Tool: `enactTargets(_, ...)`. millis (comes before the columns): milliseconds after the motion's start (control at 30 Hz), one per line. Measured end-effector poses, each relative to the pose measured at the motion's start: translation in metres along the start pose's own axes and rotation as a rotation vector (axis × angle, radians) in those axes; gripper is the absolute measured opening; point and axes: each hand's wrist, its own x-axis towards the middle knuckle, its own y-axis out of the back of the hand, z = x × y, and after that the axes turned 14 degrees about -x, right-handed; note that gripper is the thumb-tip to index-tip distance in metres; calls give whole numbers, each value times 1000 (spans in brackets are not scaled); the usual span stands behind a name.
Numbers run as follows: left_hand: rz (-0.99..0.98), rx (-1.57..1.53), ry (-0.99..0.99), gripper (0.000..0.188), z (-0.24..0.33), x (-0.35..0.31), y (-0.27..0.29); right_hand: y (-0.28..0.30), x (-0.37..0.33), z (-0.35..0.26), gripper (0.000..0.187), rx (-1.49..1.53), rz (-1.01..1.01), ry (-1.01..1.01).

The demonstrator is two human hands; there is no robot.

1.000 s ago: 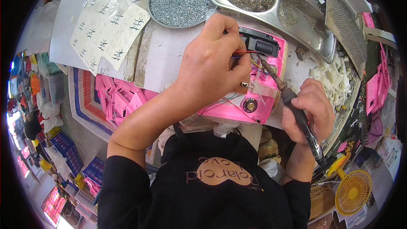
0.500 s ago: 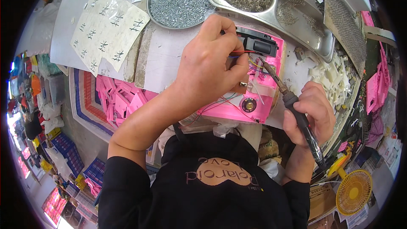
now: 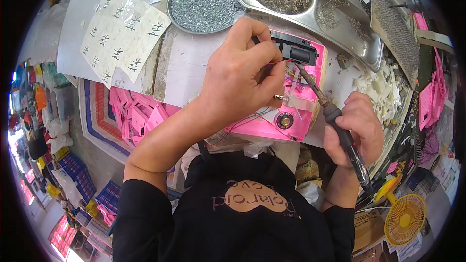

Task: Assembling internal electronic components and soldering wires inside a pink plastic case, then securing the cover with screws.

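Observation:
A pink plastic housing (image 3: 313, 125) lies on the bench in front of me, with a black module (image 3: 302, 54) at its far side and a small round speaker (image 3: 285, 120) at its near side. My left hand (image 3: 242, 70) is over the housing's left part, fingers pinched on a thin red wire (image 3: 276, 62) that runs toward the black module. My right hand (image 3: 360, 128) grips a soldering iron (image 3: 333, 114) by its dark handle. The iron slants up and left, its tip at the near edge of the module, by the wires. Whether it touches is too small to tell.
Beyond the housing stand a round pan of small metal pins (image 3: 206, 2) and a steel tray (image 3: 349, 43) of springs. White plastic parts (image 3: 381, 90) are heaped at right. A marked sheet (image 3: 121, 36) lies left, above a basket (image 3: 99, 126) of pink parts. A yellow fan (image 3: 405, 221) sits lower right.
The soldering iron's tip has shifted slightly up and left, closer to the red wire's end. Both hands keep their holds and have barely moved.

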Motion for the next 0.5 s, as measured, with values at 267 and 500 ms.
enactTargets(267,3,-2,-5,8,0,0,0,4,-1,-2,29,-4,-10,-15)
enactTargets(500,3,5,-19,7,0,0,0,8,-5,-4,29,3,8,-20)
